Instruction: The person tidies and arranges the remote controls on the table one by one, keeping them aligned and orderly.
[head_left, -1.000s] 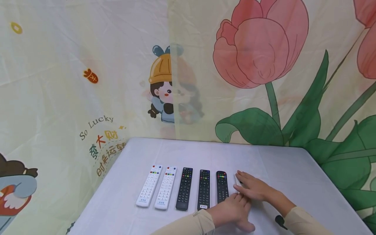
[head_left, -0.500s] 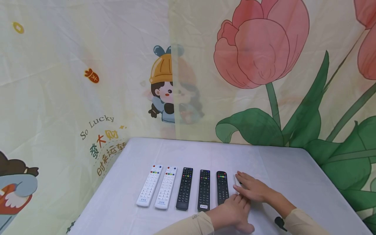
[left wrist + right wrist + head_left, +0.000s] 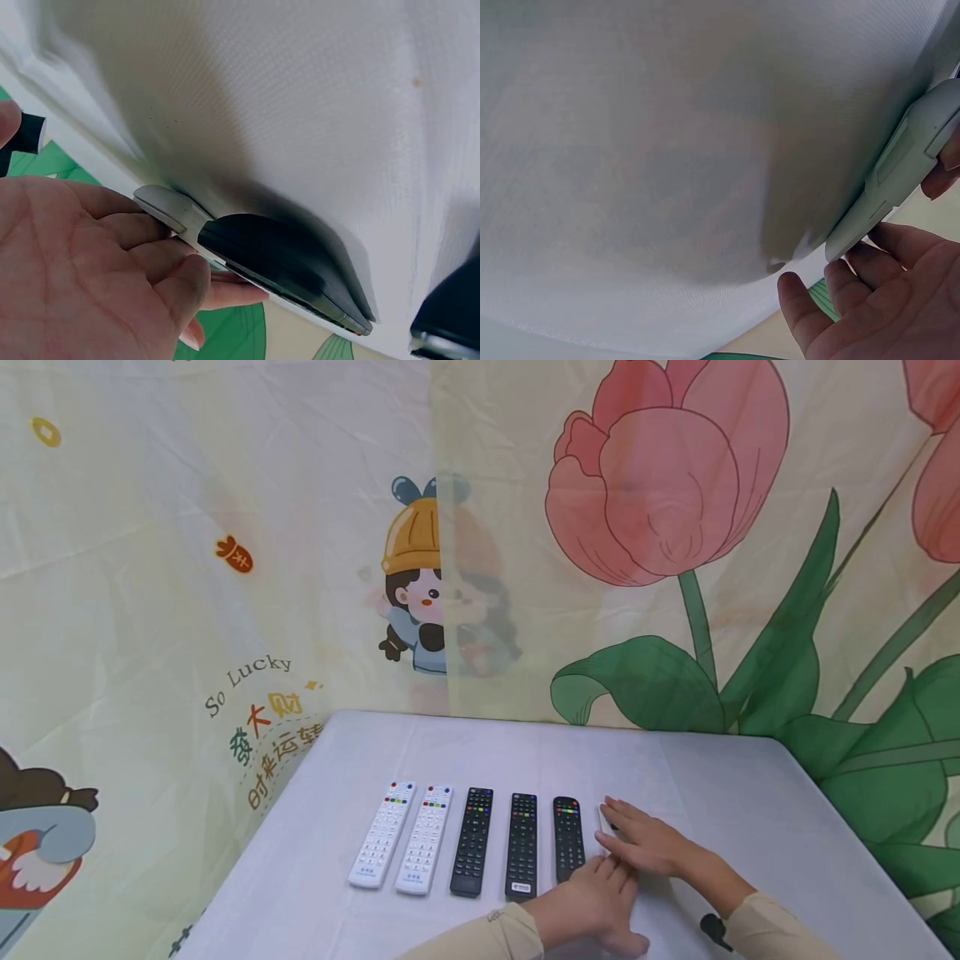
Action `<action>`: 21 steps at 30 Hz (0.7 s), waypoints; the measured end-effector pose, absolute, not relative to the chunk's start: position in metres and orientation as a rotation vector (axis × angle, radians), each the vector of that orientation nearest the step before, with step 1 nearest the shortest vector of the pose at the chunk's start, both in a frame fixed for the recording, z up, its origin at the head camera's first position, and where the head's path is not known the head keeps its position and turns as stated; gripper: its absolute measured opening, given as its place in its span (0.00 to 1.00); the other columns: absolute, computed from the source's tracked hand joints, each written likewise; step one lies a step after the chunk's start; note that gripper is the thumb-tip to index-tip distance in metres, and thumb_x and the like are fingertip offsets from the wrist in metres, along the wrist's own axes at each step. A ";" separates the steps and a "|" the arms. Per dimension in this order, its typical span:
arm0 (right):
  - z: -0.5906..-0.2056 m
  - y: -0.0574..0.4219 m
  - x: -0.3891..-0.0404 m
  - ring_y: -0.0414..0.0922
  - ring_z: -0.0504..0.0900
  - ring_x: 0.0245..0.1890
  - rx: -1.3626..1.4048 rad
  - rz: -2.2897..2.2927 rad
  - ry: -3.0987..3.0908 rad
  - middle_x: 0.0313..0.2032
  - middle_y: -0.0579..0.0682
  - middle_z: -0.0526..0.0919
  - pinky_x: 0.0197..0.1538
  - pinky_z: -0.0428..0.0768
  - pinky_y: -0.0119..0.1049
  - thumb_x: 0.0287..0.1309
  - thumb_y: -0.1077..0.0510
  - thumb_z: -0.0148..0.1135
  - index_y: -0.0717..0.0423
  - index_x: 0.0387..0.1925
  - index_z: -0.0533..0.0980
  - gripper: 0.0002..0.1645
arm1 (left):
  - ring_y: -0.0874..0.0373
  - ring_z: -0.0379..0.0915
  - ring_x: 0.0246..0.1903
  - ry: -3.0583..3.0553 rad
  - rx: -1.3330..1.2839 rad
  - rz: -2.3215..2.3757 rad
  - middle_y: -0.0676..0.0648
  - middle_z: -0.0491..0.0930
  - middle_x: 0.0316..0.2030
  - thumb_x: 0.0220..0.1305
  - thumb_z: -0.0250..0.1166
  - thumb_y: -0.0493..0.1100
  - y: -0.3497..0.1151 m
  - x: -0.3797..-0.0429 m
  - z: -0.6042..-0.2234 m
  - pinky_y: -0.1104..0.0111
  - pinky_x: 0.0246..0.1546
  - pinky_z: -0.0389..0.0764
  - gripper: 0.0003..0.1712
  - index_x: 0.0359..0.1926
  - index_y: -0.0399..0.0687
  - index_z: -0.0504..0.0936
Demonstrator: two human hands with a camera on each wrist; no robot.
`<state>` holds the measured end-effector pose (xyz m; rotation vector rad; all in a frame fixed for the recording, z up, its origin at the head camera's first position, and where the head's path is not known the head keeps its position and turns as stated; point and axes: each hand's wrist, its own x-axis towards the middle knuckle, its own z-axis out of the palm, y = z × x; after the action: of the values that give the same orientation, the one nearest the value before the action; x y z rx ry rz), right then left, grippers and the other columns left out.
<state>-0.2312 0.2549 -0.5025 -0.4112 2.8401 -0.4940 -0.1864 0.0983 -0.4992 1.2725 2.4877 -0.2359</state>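
Observation:
A pale remote control (image 3: 900, 165) lies on the white-covered table, mostly hidden under both hands in the head view. My left hand (image 3: 592, 897) lies across its near part with fingers extended. From the right, my right hand (image 3: 648, 842) reaches over its far part, fingers straight and touching it. The fingertips of the two hands meet or overlap there. Just left of them is a black remote control (image 3: 568, 835), its lower end partly covered by the left hand. In the left wrist view, the left fingers are beside the pale remote, near a black remote (image 3: 277, 259).
Further left in the same row lie two black remotes (image 3: 521, 843) (image 3: 472, 842) and two white remotes (image 3: 424, 839) (image 3: 382, 835). A small black object (image 3: 715, 930) sits by the right sleeve. A printed cloth backdrop (image 3: 495, 635) rises behind the table (image 3: 555, 752).
Almost nothing differs. Both hands stay over the pale remote, and the left hand and forearm show only a very slight shift.

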 end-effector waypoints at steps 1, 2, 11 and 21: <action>-0.503 0.255 -0.231 0.61 0.52 0.76 -0.411 -0.494 2.840 0.76 0.59 0.56 0.72 0.54 0.64 0.68 0.30 0.44 0.58 0.73 0.61 0.47 | 0.64 0.37 0.77 2.484 1.276 -0.229 0.55 0.41 0.79 0.65 0.43 0.76 0.098 -0.186 -0.498 0.71 0.74 0.49 0.50 0.79 0.57 0.44; -0.503 0.255 -0.231 0.61 0.52 0.76 -0.410 -0.495 2.839 0.76 0.59 0.56 0.72 0.53 0.64 0.68 0.29 0.44 0.58 0.73 0.61 0.47 | 0.64 0.36 0.78 2.476 1.274 -0.234 0.55 0.39 0.79 0.65 0.42 0.76 0.097 -0.186 -0.498 0.71 0.75 0.48 0.50 0.79 0.57 0.43; -0.503 0.253 -0.231 0.61 0.52 0.76 -0.412 -0.503 2.847 0.76 0.59 0.56 0.72 0.53 0.64 0.69 0.30 0.44 0.59 0.73 0.61 0.46 | 0.65 0.37 0.77 2.480 1.271 -0.210 0.56 0.41 0.79 0.67 0.41 0.74 0.093 -0.180 -0.486 0.72 0.74 0.48 0.48 0.79 0.58 0.44; -0.504 0.253 -0.230 0.62 0.52 0.76 -0.406 -0.512 2.856 0.75 0.60 0.56 0.73 0.53 0.63 0.69 0.31 0.43 0.60 0.73 0.61 0.46 | 0.67 0.35 0.77 2.490 1.237 -0.226 0.58 0.40 0.78 0.67 0.40 0.76 0.096 -0.179 -0.489 0.72 0.74 0.48 0.48 0.79 0.59 0.43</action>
<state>-0.2299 0.2530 -0.5042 -0.4059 2.8565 -0.5123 -0.1787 0.0959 -0.4892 1.2368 2.4899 -0.2263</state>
